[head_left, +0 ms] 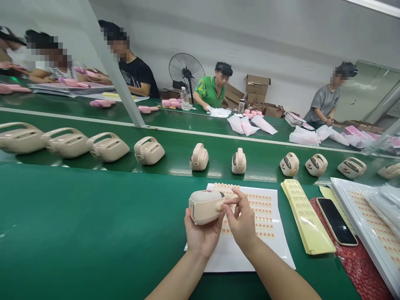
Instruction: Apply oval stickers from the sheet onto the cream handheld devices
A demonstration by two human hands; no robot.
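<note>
My left hand (203,237) is closed around the underside of a beige device with a carrying handle (204,206), holding it tilted above the table. At the round joint on the device's side, the thumb and forefinger of my right hand (242,216) pinch close together. A small orange spot at those fingertips looks like a round sticker (222,206); its edges are partly hidden. Below both hands lies a white sheet of small orange stickers (262,208), in rows, partly covered by my hands and the device.
Similar beige devices (150,151) stand in a row on the green belt (171,166) ahead. To the right are yellow label sheets (308,221), a phone (336,221) and more sticker sheets (365,208). Several people work across the line, near pink items (171,103) and a fan (186,73).
</note>
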